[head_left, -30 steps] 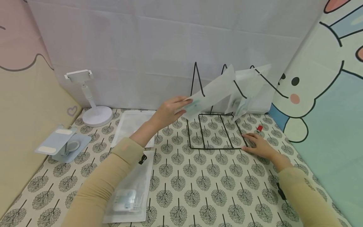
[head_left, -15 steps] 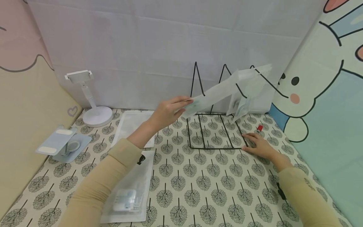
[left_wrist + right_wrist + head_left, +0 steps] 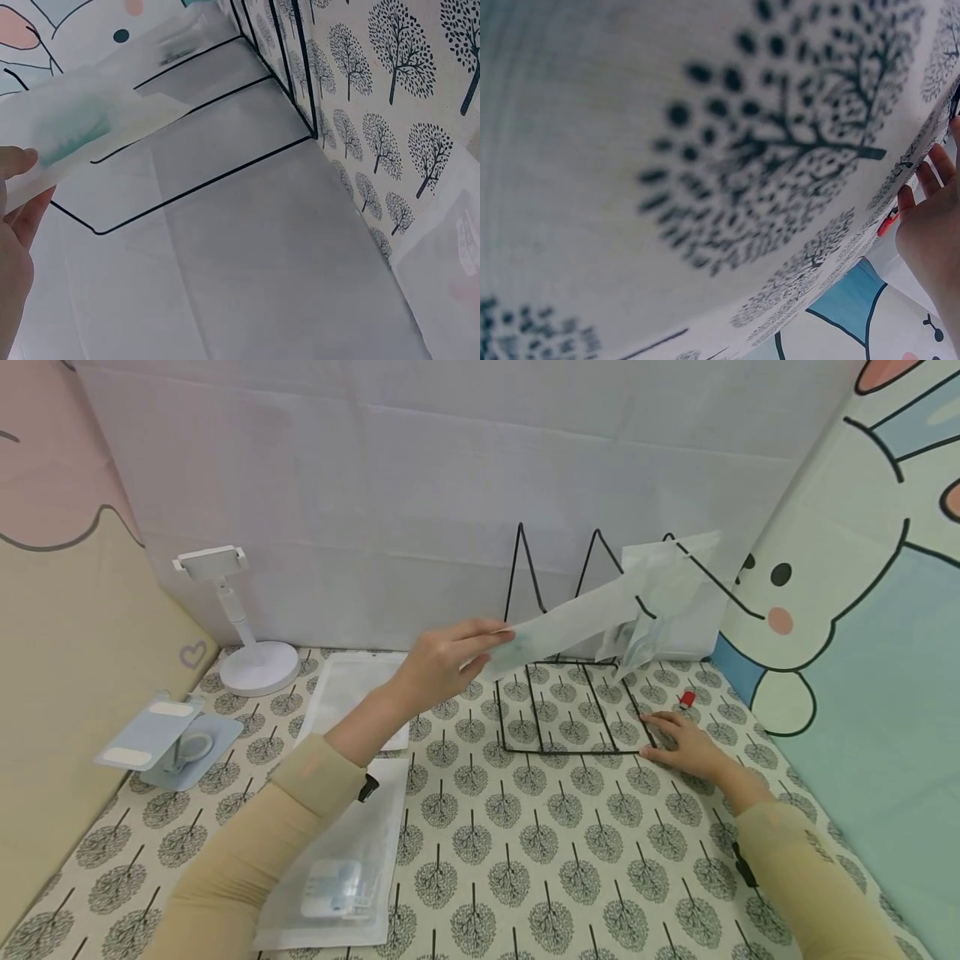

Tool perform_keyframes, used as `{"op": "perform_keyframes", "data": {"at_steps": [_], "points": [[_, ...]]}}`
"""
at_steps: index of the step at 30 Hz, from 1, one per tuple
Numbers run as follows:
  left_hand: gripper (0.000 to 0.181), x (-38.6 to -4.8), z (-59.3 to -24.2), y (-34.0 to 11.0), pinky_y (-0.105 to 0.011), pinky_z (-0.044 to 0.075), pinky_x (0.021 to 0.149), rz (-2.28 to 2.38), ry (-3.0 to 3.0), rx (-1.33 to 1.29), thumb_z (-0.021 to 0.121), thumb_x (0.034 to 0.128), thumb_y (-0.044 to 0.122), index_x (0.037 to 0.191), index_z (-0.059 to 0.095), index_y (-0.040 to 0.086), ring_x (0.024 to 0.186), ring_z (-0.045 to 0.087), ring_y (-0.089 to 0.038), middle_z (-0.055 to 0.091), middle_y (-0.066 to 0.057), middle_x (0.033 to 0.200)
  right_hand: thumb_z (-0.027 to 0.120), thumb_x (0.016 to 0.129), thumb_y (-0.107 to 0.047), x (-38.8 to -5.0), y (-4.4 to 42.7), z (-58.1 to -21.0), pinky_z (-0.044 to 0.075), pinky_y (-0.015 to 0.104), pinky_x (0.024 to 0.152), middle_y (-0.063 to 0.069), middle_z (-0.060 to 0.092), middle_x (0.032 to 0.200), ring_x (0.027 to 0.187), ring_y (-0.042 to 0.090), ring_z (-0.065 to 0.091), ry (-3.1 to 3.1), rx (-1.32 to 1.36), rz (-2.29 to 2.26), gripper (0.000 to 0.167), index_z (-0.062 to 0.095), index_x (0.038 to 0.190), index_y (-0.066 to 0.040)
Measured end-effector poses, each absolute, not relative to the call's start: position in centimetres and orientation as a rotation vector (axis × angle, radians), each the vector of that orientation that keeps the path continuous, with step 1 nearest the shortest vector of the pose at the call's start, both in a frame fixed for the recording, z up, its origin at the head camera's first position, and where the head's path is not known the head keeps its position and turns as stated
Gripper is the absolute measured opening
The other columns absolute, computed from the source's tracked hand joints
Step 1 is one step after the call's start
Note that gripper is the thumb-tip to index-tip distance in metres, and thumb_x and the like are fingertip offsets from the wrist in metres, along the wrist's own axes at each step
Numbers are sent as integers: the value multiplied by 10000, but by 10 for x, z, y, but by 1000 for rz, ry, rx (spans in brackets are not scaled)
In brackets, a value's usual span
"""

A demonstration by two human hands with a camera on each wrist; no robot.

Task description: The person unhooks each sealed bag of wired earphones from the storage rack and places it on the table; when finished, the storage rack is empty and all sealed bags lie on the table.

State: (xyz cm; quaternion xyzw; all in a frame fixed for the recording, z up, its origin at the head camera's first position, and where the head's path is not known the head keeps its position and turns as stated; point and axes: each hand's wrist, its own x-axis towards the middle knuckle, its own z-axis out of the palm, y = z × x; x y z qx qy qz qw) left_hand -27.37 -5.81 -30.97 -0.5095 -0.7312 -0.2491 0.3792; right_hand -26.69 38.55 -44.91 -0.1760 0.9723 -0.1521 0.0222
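Note:
My left hand [image 3: 446, 664] pinches the near end of a flat white translucent pouch [image 3: 577, 618] between thumb and fingers. In the left wrist view, something greenish shows through the pouch [image 3: 79, 127]. It slants up to the right, across the black wire rack [image 3: 577, 752], above the rack's base. Other similar pouches [image 3: 678, 581] stand at the rack's right end; how many is unclear. At the rack's front right corner, my right hand [image 3: 686, 747] rests with loosely bent fingers touching the base wire. The right wrist view catches only part of that hand [image 3: 934, 232].
Two larger pouches lie on the left of the tree-print cloth: a far one [image 3: 348, 685] and a near one [image 3: 337, 893] with pale blue-and-white contents. A white phone stand [image 3: 258, 668] and a blue folding stand [image 3: 153, 735] are further left. A small red object [image 3: 687, 699] lies right of the rack.
The pouch's far end has come down, so it lies flatter and further right against the pouches in the rack. My left hand has hardly shifted; the right hand stays put.

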Motion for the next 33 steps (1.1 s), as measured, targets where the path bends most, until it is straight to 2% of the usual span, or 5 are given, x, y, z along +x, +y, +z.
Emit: {"op": "perform_keyframes", "data": {"at_steps": [13, 23, 33], "points": [[399, -261, -300, -63, -149, 526, 665, -628, -1870, -1331, 687, 756, -101, 1138, 664, 15, 916, 684, -205, 663, -103, 1151, 647, 866, -442, -268, 386, -450, 304, 710, 942, 276, 327, 1416, 1251, 526, 316, 2991, -538, -480, 724, 396, 1423, -53], [408, -253, -292, -68, -119, 483, 566, -582, -1874, -1358, 692, 751, -94, 1141, 667, 26, 813, 687, -177, 665, -92, 1149, 648, 868, -435, -265, 386, -448, 310, 708, 940, 270, 330, 1418, 1255, 522, 319, 2989, -540, -471, 716, 401, 1419, -50], [363, -248, -288, -72, -141, 518, 614, -612, -1829, -1384, 733, 740, -63, 1087, 693, 36, 863, 690, -189, 679, -100, 1104, 653, 866, -428, -264, 385, -445, 311, 706, 942, 275, 335, 1414, 1254, 522, 321, 2994, -549, -483, 720, 401, 1415, -37]]}}
